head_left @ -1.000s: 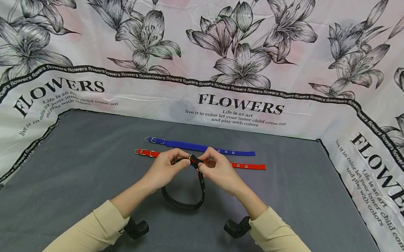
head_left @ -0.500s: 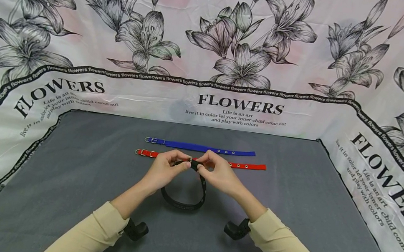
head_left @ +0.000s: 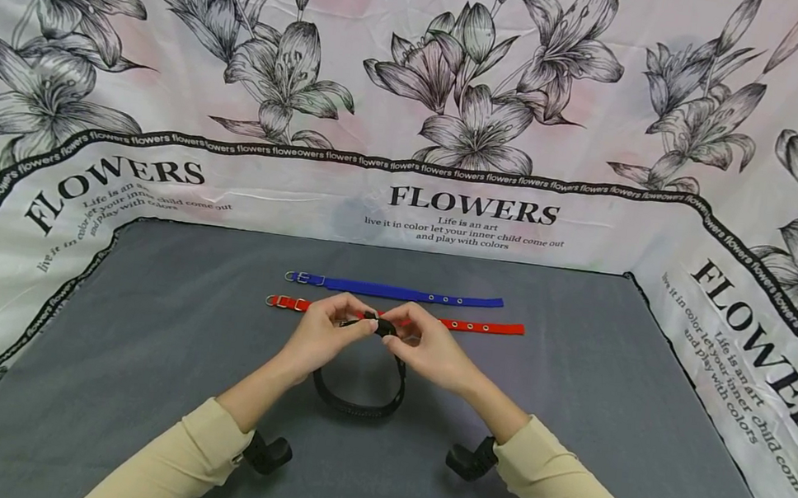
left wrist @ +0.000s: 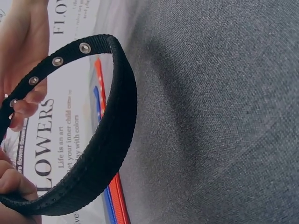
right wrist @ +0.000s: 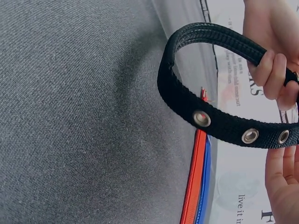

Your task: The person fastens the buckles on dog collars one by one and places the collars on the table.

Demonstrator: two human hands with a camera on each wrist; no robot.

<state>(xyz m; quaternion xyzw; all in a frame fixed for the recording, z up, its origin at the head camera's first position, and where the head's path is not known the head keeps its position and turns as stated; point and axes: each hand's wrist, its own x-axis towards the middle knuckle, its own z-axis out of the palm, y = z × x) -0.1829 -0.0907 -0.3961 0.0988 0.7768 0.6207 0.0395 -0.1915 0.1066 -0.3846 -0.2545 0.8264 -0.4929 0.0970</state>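
A black dog collar [head_left: 357, 408] with metal eyelets is bent into a loop that hangs below both hands. My left hand [head_left: 325, 330] grips its buckle end between thumb and fingers. From the other side, my right hand [head_left: 431, 348] pinches the eyelet end close to the buckle, the fingertips of both hands nearly meeting. In the left wrist view the wide padded band [left wrist: 124, 112] of the collar curves toward the camera. The right wrist view shows the row of eyelets [right wrist: 250, 136] along the strap; the buckle is mostly hidden by fingers.
Behind the hands, a red collar [head_left: 486, 328] lies flat on the grey cloth [head_left: 574, 403], partly covered by them. A blue collar [head_left: 372, 288] lies parallel just beyond it. A white flower-printed curtain [head_left: 301, 195] borders the back and sides.
The strap end at the buckle has been folded down and lies lower between the fingertips. My right hand has lowered slightly, its fingers shifting on the strap.
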